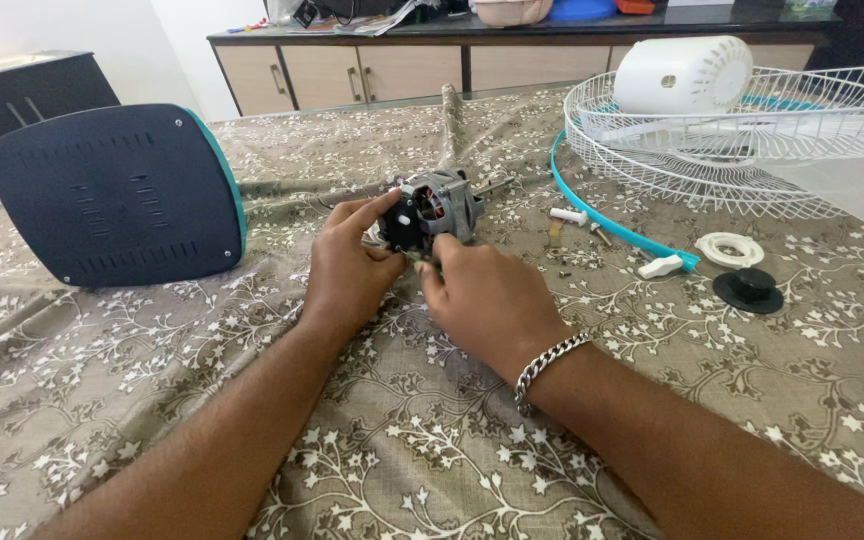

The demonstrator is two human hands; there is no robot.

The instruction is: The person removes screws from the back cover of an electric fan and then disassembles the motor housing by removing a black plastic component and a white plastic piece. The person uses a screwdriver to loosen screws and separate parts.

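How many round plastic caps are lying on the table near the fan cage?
2. A white ring-shaped cap lies just right of the teal ring's end, and a black cap sits right below it. Others may be hidden under the wire fan cage.

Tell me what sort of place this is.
Probably a room in a home, used as a makeshift repair spot: a floral cloth covers the work surface, wooden cabinets line the wall, and both hands hold a fan motor beside a white fan guard.

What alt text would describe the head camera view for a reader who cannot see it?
Two bare hands, left hand and right hand, hold a small fan motor on a floral cloth. A dark blue base lies left; a white wire guard lies right.
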